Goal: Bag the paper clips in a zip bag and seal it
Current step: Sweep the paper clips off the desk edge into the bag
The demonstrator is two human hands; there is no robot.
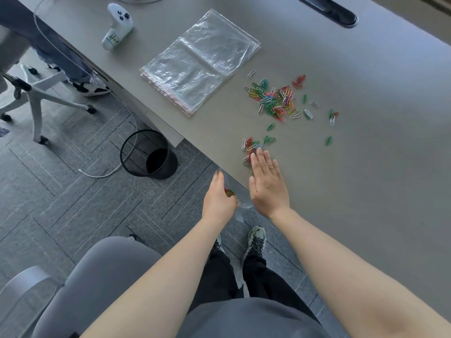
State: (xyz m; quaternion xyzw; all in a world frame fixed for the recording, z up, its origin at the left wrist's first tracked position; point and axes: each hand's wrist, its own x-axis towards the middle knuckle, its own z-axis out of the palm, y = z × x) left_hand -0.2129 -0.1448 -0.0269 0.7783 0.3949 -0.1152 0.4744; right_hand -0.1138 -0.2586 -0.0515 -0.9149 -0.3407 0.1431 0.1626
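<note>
Your right fingers (260, 158) lie straight and flat on the table (366, 191), pressed over the near clump of paper clips (251, 146) as if to rake them toward the edge; your right hand (267, 186) grips nothing. Your left hand (218, 200) sits just below the table edge with its fingers curled round the mouth of a clear zip bag (240, 203), held there, I judge, so that swept clips drop straight in. A few coloured clips already show inside the bag beside your left palm, and the rest of the bag hangs down toward your shoes, so the seal is not yet made. Farther out on the table the larger pile of clips (275, 101) waits, with strays scattered around it, well apart from your hands. Beyond that, a stack of spare bags (200, 62) lies flat with red-lined zip edges facing you. A white controller (118, 26) rests near the far left edge; its handle carries a label with dark marks too small to read. A black wire bin (146, 153) stands on the floor under the table edge.
</note>
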